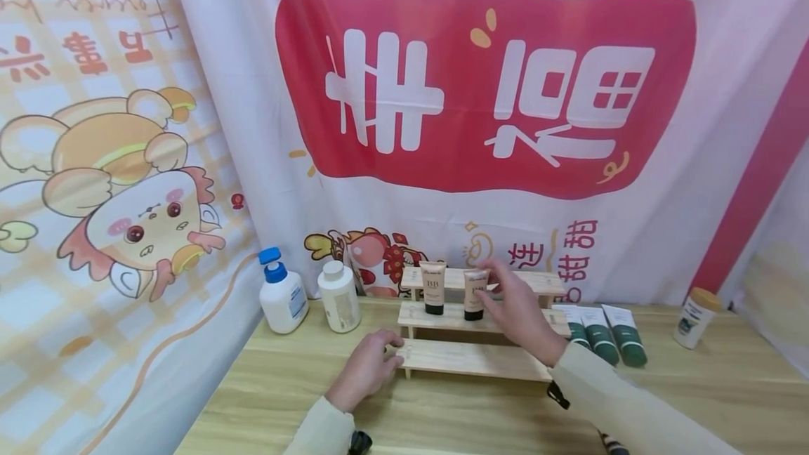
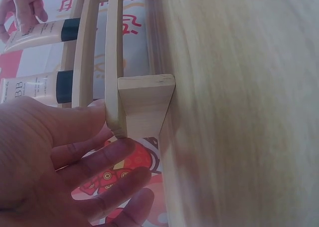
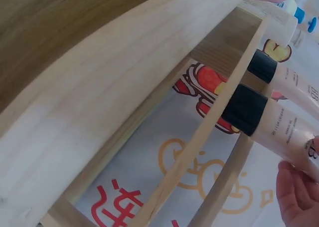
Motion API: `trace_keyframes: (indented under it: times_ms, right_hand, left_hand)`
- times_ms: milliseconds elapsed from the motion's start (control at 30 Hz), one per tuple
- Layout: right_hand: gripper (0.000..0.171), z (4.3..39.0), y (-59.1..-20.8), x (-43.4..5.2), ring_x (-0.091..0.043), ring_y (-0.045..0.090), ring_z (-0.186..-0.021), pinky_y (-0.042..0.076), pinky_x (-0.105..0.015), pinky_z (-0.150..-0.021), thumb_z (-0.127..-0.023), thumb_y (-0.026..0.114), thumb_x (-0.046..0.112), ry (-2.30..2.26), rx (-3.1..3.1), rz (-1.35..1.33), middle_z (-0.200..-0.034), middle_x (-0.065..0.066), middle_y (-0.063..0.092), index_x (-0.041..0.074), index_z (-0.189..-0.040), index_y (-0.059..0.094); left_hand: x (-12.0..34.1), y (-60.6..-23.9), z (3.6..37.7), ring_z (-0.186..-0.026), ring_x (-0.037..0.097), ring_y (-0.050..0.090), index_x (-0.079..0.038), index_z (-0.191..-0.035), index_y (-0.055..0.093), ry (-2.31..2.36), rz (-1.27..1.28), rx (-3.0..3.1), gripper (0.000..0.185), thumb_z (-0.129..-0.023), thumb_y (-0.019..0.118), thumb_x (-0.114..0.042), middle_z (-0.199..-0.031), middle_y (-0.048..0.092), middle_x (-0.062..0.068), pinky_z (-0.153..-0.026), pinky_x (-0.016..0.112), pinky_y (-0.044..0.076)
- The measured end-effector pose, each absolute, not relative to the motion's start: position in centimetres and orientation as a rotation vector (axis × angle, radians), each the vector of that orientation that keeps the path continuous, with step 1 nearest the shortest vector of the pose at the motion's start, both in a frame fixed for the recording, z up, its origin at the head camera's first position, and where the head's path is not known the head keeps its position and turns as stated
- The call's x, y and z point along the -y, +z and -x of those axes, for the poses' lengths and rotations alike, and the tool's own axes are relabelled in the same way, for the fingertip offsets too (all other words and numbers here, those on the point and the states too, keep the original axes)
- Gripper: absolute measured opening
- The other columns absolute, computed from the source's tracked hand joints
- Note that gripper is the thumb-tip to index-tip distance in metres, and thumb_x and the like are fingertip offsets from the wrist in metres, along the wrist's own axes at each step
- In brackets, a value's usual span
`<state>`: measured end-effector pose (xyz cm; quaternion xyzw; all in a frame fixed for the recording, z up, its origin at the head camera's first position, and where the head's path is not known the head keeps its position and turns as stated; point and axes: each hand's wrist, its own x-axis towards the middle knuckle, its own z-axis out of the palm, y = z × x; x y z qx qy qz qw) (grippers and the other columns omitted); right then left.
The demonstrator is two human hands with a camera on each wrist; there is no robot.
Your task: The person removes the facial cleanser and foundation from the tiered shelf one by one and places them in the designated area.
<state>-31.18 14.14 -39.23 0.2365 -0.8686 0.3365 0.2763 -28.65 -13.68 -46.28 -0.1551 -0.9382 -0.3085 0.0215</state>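
A three-step wooden rack (image 1: 468,359) stands on the wooden table. Two beige BB cream tubes stand cap down on its middle step: the left tube (image 1: 433,288) and the right tube (image 1: 473,300). My right hand (image 1: 485,276) pinches the top of the right tube (image 3: 279,129), its fingers (image 3: 296,192) on the tube's end. My left hand (image 1: 385,350) rests with fairly straight fingers (image 2: 94,162) against the left end of the lowest step (image 2: 144,105). It holds nothing. Both tubes show in the left wrist view, the left one (image 2: 35,85) and the right one (image 2: 40,30).
A white bottle with a blue pump cap (image 1: 282,297) and a white bottle (image 1: 338,297) stand left of the rack. Three green and white tubes (image 1: 600,335) lie to its right, then a jar with a tan lid (image 1: 695,318). A printed cloth backdrop hangs close behind.
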Motion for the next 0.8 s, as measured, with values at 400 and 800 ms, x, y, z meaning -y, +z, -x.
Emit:
trace_keyframes:
  times_ms: [400,800]
  right_hand:
    - [0.043,29.3,-38.0,-15.8,-0.006,0.053,-0.069,0.050,-0.025,-0.058,-0.082,0.073,0.008,0.888,2.252,-0.660,-0.079,0.009,0.054,0.017,-0.120,0.056]
    - [0.049,25.7,-38.0,-23.9,-0.003,0.050,-0.062,0.046,-0.020,-0.051,-0.075,0.078,0.002,0.702,2.232,-0.636,-0.073,0.015,0.054,0.012,-0.118,0.058]
  left_hand:
    - [13.7,-46.6,28.6,-0.106,0.027,0.056,-0.010,-0.107,0.066,-0.947,0.466,2.907,0.027,-0.082,0.073,-0.011,-0.110,0.063,0.006,-0.091,0.047,0.047]
    - [13.7,-46.7,28.5,-0.106,0.029,0.056,-0.010,-0.106,0.066,-0.942,0.479,2.889,0.026,-0.081,0.073,-0.011,-0.110,0.063,0.007,-0.091,0.048,0.046]
